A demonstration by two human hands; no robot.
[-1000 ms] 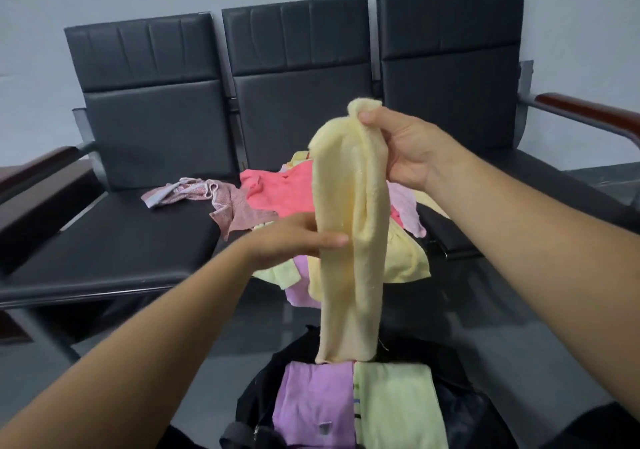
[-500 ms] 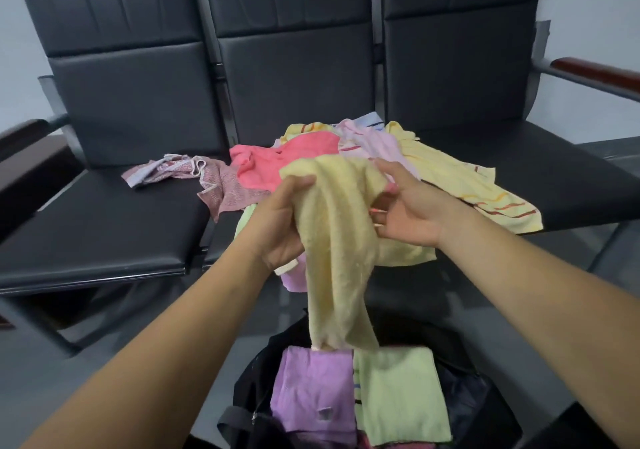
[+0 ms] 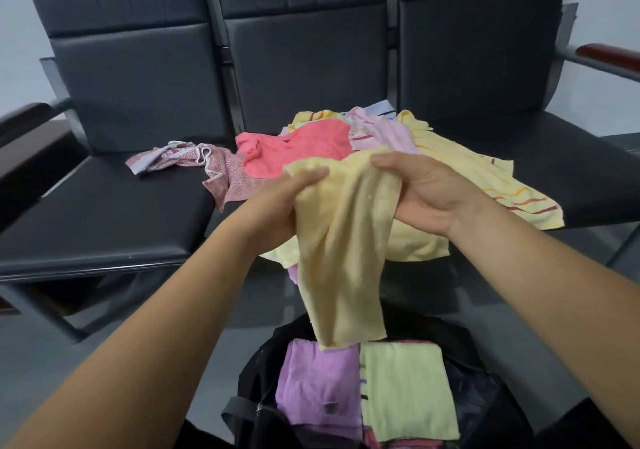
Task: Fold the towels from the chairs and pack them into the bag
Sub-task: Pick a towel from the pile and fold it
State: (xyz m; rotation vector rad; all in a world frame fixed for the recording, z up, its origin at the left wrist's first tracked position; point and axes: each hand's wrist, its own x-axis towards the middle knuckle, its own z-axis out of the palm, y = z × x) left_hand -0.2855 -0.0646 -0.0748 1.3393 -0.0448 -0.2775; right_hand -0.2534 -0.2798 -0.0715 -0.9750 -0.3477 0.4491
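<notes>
A row of three black padded chairs (image 3: 311, 68) filled the view, with a loose pile of towels (image 3: 298, 151) spread over the middle seat and onto its neighbours. Below them on the floor stood the open black bag (image 3: 256, 372). A pale yellow towel (image 3: 343, 241) hung in front of the pile, its lower edge just above the bag's mouth.

The left hand (image 3: 277, 209) gripped the towel's upper left part, fingers curled into the cloth. The right hand (image 3: 426, 192) clutched the upper right, thumb on top. A second before, the right hand had held the towel high and the left had pinched its middle; now both hands sat level and lower, with the top edge bunched between them.

In the bag lay a folded purple towel (image 3: 318, 386) beside a folded green towel (image 3: 405, 389). The purple one bore a small grey tag (image 3: 330, 408), too small to read.
</notes>
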